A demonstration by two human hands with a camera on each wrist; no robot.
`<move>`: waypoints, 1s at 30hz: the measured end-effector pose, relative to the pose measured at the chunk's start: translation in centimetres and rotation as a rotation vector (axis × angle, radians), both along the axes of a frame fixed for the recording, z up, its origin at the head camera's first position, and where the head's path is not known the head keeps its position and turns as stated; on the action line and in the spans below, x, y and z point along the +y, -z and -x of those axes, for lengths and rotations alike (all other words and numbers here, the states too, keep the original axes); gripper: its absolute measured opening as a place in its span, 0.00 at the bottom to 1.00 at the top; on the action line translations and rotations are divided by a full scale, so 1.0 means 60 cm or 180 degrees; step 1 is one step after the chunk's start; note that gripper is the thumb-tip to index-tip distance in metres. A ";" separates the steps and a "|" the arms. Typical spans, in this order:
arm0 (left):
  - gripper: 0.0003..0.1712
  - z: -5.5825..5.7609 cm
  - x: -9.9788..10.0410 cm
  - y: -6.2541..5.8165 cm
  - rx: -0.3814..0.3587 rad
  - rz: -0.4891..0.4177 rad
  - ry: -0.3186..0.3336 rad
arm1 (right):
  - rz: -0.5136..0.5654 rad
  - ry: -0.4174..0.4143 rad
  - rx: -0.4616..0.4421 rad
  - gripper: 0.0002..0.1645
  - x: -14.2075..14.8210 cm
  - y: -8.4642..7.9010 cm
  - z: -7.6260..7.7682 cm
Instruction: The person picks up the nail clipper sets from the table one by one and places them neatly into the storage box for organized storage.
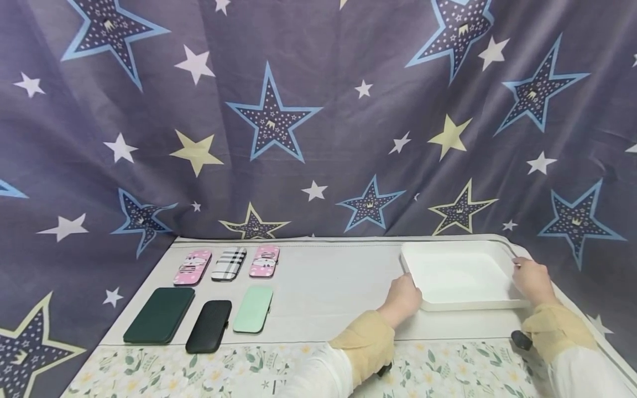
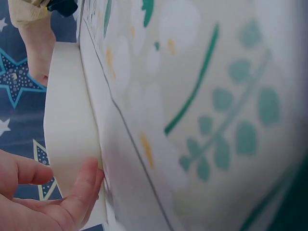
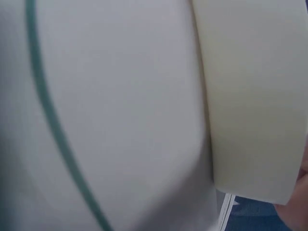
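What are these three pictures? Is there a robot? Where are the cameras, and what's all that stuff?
There's no robot here. A person's bare left hand and right hand do the work, so each hand is a grip. The wide picture comes from a camera on the person's head. The other two come from cameras on the wrists, so they look very close and turned sideways.

Both hands hold a white tray, one at each side. On the left of the table lie six flat cases: two pink ones, a plaid one, a dark green one, a black one and a mint green one. Behind hangs a starry cloth.
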State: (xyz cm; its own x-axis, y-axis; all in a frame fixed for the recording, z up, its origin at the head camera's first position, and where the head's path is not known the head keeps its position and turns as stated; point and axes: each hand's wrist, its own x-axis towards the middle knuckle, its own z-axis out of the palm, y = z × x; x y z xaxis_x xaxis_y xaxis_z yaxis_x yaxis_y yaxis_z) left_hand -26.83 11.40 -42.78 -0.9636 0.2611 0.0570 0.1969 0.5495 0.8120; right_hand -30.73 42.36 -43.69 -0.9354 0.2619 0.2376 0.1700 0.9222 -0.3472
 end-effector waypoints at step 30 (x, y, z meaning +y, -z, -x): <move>0.19 0.000 -0.118 -0.006 -0.0302 -0.0086 0.0053 | -0.0007 -0.0627 -0.0198 0.23 -0.086 -0.013 -0.015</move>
